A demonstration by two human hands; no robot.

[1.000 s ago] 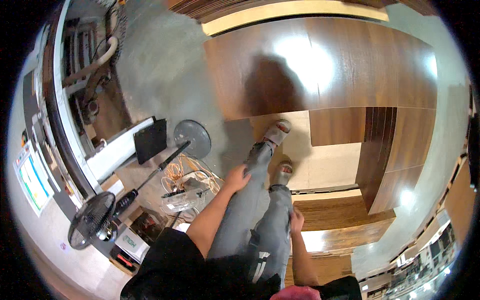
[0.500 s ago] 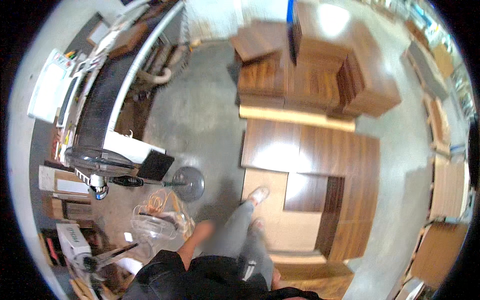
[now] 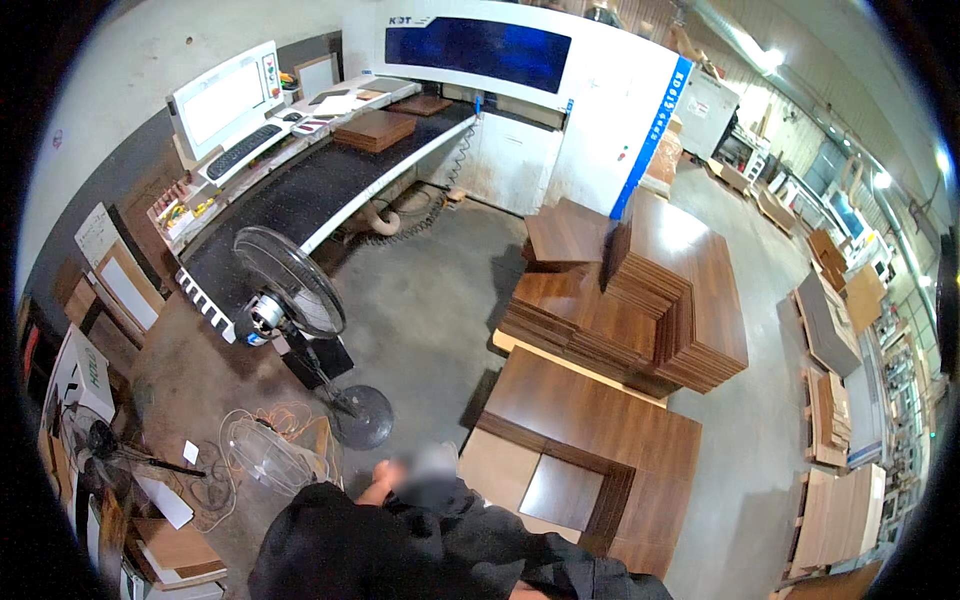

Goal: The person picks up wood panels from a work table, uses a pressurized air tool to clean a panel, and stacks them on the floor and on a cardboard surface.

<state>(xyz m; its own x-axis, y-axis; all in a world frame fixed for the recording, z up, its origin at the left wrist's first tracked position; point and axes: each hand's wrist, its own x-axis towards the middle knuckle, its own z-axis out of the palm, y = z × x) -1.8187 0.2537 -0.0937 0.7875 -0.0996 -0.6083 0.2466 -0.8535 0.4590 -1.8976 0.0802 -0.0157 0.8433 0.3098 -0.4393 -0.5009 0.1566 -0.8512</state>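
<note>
My left hand [image 3: 380, 482] hangs low in front of my dark sleeve, partly smeared, so its fingers cannot be made out. Nothing shows clearly in it. At the lower edge only a bit of skin of my right hand or wrist [image 3: 527, 591] appears beside the dark clothing; its fingers are hidden. To the right lie dark brown wood-grain panels [image 3: 590, 400] around a light brown board [image 3: 492, 462], with a glossy panel [image 3: 562, 490] on it. Beyond them rise tall stacks of similar panels [image 3: 690, 300], one loose panel [image 3: 567, 232] lying askew on top.
A standing fan [image 3: 290, 280] with a round base [image 3: 362, 417] is ahead left. Nearby are a fan cage [image 3: 270, 455] and orange cords. A white machine [image 3: 520, 150] stands at the back, its dark bed [image 3: 330, 170] carrying panels. Board stacks [image 3: 835, 520] line the right.
My view has lifted, bringing the white machine and screen into sight. My legs and shoes, seen earlier beside the panels, are now mostly out of view. My left hand stays low.
</note>
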